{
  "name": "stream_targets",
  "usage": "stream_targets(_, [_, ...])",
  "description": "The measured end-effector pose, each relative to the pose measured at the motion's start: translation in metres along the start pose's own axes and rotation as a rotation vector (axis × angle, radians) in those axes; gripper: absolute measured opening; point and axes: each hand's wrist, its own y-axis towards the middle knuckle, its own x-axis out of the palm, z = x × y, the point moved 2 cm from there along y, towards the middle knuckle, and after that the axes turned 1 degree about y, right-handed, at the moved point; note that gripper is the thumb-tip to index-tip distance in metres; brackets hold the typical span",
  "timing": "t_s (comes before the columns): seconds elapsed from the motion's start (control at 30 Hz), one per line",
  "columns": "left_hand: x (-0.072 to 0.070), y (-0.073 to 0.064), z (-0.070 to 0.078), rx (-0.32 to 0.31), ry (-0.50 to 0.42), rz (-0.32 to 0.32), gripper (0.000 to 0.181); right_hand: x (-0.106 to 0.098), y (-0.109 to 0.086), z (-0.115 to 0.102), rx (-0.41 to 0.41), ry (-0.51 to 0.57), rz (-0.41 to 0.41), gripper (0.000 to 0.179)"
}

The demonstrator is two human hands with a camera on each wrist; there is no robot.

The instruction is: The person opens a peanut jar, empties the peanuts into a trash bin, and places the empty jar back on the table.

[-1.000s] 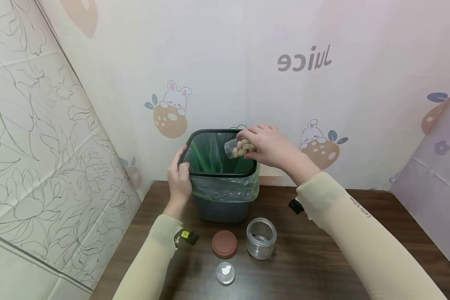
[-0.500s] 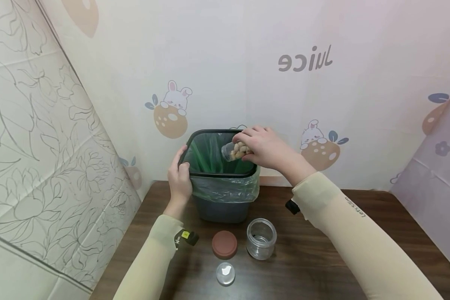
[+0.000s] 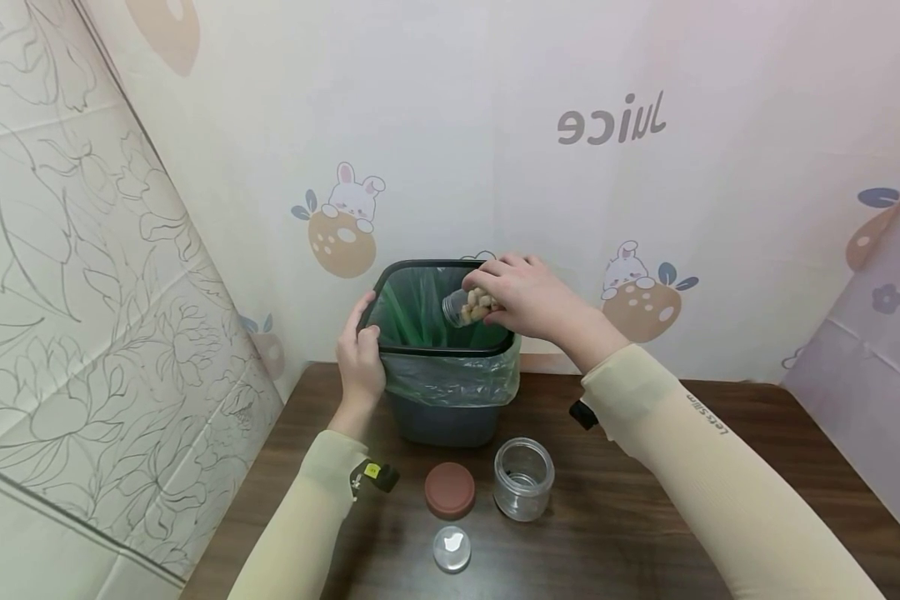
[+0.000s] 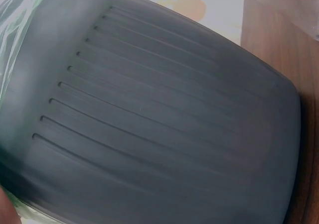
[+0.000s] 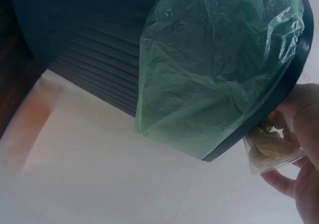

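A dark grey trash bin (image 3: 441,425) with a green plastic liner (image 3: 450,379) folded over its black rim stands on the table. My left hand (image 3: 358,362) grips the rim's left side; in the left wrist view the ribbed bin wall (image 4: 149,114) fills most of the picture. Over the bin's right part, my right hand (image 3: 528,300) holds a small clear plastic jar (image 3: 453,307). Tan pieces like nuts (image 3: 478,306) lie inside it. Its uncapped mouth points left and slightly down over the opening. The right wrist view shows the jar's base end (image 5: 271,149) between thumb and fingers.
On the wooden table (image 3: 645,500), a red-brown round lid (image 3: 450,490) lies in front of the bin. A small clear lid (image 3: 452,549) is nearer to me. An uncovered glass jar (image 3: 523,479) stands to their right. A patterned wall covering (image 3: 457,125) rises behind.
My right hand and the jar have shifted a little left and down over the bin, and the jar's mouth dips slightly lower. The left hand keeps its place on the rim.
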Motion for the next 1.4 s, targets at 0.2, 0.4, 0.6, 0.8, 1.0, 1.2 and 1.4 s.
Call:
stream_targets(0.2, [0.0004,0.0000,0.0003,0.006,-0.003,0.000,0.060,0.0009,-0.0005,0.0002,-0.015,0.005,0.016,0.055])
stream_targets(0.4, [0.0008,0.0003,-0.0010,0.007,0.001,0.002,0.060,0.0020,-0.0001,0.0009,-0.029,0.003,0.018,0.056])
stream_targets(0.6, [0.0007,0.0003,0.0003,-0.003,-0.005,0.001,0.059,0.0019,0.0003,0.0014,-0.033,0.002,0.014,0.057])
stream_targets(0.8, [0.0004,0.0003,-0.0004,0.005,-0.004,0.002,0.059,0.0008,0.0002,0.0005,-0.050,-0.035,0.007,0.058])
stream_targets(1.0, [0.0003,-0.0007,-0.0017,0.001,-0.005,0.005,0.059,-0.0019,-0.0005,-0.0024,-0.079,-0.045,-0.007,0.057])
stream_targets(1.2, [0.0007,-0.0015,-0.0030,-0.007,-0.006,0.007,0.059,-0.0021,-0.0005,-0.0031,-0.106,-0.050,0.001,0.055])
stream_targets(1.4, [0.0008,-0.0012,-0.0023,-0.004,-0.011,0.012,0.060,-0.0025,0.0011,-0.0026,-0.132,-0.074,0.012,0.053])
